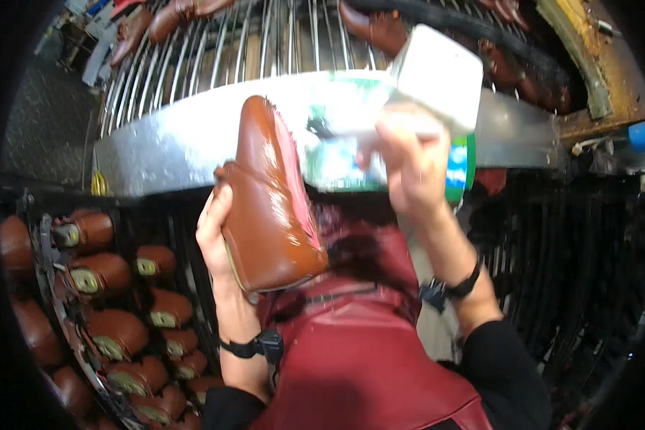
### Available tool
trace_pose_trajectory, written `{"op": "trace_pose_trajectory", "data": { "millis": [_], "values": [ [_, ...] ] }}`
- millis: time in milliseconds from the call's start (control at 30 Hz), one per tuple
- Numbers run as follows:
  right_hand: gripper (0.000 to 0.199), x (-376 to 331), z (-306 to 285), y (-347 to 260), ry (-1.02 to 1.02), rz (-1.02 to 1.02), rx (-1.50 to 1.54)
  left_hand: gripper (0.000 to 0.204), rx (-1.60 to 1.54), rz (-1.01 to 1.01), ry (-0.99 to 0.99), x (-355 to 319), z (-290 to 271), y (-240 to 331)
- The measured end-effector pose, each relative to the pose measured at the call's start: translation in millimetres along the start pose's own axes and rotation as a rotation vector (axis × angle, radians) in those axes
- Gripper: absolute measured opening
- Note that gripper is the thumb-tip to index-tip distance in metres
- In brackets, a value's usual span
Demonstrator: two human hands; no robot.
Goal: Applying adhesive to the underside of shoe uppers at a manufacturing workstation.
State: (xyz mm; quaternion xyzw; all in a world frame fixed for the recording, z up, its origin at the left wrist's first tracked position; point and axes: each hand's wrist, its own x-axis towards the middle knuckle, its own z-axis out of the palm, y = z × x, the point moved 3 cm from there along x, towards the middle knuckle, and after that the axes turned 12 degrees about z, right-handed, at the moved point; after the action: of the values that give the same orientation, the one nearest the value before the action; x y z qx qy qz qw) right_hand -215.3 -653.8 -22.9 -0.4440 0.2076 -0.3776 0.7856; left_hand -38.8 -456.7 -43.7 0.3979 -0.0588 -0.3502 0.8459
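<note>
My left hand [216, 228] is closed round the heel side of a shiny brown leather shoe upper [265, 208], apparently on a last, with its toe pointing up and away from me. A pink strip [294, 179] with a jagged edge runs along its right side. My right hand [414, 161] is raised to the right of the shoe, its fingers smeared by motion. Directly beyond that hand is a white, square-ended container [443, 75]. Whether the fingers grip it cannot be made out. Behind the hand is a green-rimmed container with a blue and white label [460, 168].
A metal ledge [150, 158] runs across in front, with a rack of metal rods [265, 43] behind it bearing more brown shoes [373, 29]. At lower left, a rack holds several brown lasted shoes [115, 333]. A wooden frame [620, 86] stands at far right.
</note>
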Motion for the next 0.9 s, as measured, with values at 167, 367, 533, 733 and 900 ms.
{"op": "trace_pose_trajectory", "data": {
  "millis": [167,367,533,733,900],
  "values": [
    [0.027,-53.4,-27.7,10.0,0.321,-0.030,0.032,0.028,0.654,0.454,-0.147,125.4,33.8,11.6],
    [0.018,-76.6,-22.4,2.0,0.427,0.019,0.083,0.061,1.922,0.385,-0.072,328.4,88.9,34.3],
    [0.018,-66.3,-25.8,10.7,0.423,0.057,0.078,0.059,1.946,0.380,-0.060,364.4,81.4,-2.9],
    [0.028,-70.1,-38.2,9.4,0.490,0.109,-0.027,0.061,1.540,0.792,0.095,182.1,9.2,4.9],
    [0.029,-83.5,-40.6,21.1,0.542,0.161,-0.083,0.045,2.424,0.861,0.460,34.8,-143.0,51.7]
  ]
}}
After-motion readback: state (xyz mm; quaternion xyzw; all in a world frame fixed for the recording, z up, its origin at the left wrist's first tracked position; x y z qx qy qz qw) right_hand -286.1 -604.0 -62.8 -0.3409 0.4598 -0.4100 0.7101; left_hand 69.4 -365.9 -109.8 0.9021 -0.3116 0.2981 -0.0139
